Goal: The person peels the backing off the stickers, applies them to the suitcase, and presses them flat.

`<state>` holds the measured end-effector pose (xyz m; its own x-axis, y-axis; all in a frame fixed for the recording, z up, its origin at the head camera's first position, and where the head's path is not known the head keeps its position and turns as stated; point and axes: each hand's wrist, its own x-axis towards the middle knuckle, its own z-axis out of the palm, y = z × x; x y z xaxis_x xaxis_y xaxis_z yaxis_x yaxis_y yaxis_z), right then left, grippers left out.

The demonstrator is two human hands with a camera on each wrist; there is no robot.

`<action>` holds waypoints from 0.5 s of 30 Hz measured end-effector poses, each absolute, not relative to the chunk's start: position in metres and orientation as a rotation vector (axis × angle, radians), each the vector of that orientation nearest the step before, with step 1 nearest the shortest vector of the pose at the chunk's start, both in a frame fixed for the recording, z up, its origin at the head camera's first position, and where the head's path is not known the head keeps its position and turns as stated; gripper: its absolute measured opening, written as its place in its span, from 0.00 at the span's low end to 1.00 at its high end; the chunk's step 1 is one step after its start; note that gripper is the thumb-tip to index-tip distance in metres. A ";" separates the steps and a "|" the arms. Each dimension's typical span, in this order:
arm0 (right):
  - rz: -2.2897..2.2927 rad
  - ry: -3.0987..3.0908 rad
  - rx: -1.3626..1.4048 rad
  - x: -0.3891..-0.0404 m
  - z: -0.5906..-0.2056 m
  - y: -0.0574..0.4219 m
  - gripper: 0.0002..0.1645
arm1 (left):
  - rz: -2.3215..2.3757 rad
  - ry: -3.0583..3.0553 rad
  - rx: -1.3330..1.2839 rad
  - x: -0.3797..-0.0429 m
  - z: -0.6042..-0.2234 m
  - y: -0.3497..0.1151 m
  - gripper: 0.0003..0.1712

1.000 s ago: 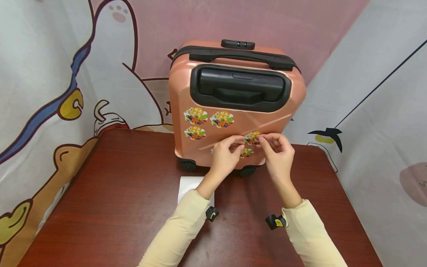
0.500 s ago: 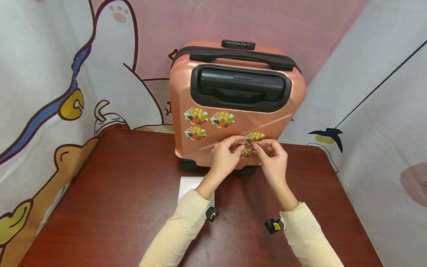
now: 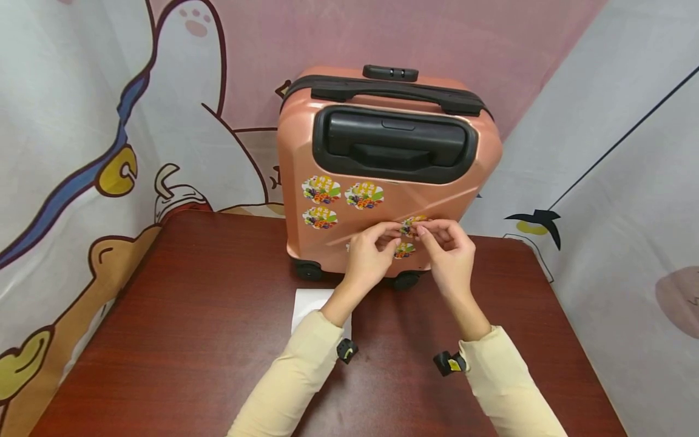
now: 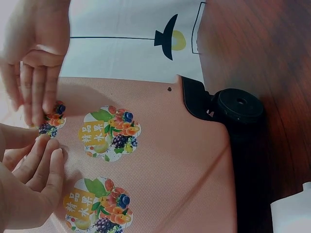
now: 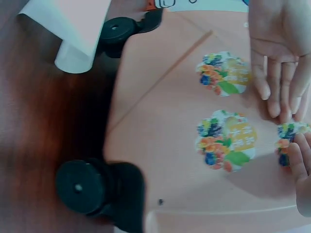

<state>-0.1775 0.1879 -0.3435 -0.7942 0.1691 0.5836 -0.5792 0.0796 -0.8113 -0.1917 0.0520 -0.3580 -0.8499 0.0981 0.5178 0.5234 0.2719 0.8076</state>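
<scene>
A salmon-pink suitcase (image 3: 448, 194) stands upright with several round fruit stickers on its face. Both hands are at one sticker (image 3: 407, 228) on the lower right, which lies against the shell. The fingertips of my left hand (image 3: 367, 260) touch its left edge, thumb apart from the fingers. At its right side, my right hand (image 3: 453, 258) rests its fingertips on it, covering part of the print. The left wrist view shows the same sticker (image 4: 59, 114) between the hands, beside another sticker (image 4: 112, 133). In the right wrist view, my left hand's fingers (image 5: 274, 87) look nearly straight.
A white backing sheet (image 3: 306, 303) lies on the dark red table (image 3: 218, 340), partly under the left forearm. Black wheels (image 3: 308, 271) carry the suitcase's base. A printed cloth (image 3: 246, 60) hangs behind it.
My right hand shifted left and down along the sticker's edge, then came back slightly up and right. The left hand and the suitcase have stayed about where they were.
</scene>
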 end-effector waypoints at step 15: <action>1.743 -1.846 0.378 -0.176 -0.341 0.186 0.07 | -1.591 -2.162 -0.566 -0.192 -0.359 0.051 0.09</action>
